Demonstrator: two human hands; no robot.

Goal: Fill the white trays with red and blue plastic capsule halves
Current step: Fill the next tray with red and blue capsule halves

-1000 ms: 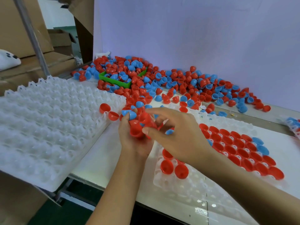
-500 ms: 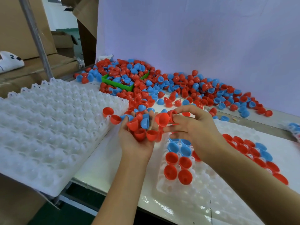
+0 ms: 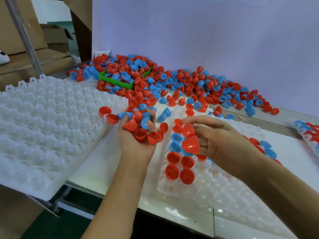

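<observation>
While left hand (image 3: 136,140) cups capsule halves (image 3: 141,128), right hand (image 3: 219,144) pinches red half (image 3: 190,145)

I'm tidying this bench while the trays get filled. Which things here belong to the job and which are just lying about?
Part of the job:
- left hand cupping a handful of capsule halves
- right hand holding red halves
- partly filled white tray
- empty white tray
- loose pile of halves
- green bin

Lying about:
- cardboard boxes
- metal pole

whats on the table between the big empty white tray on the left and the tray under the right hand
In the head view, the left hand, cupping a heap of capsule halves, sits between the empty tray and the part-filled tray; under it, bare table.
</observation>
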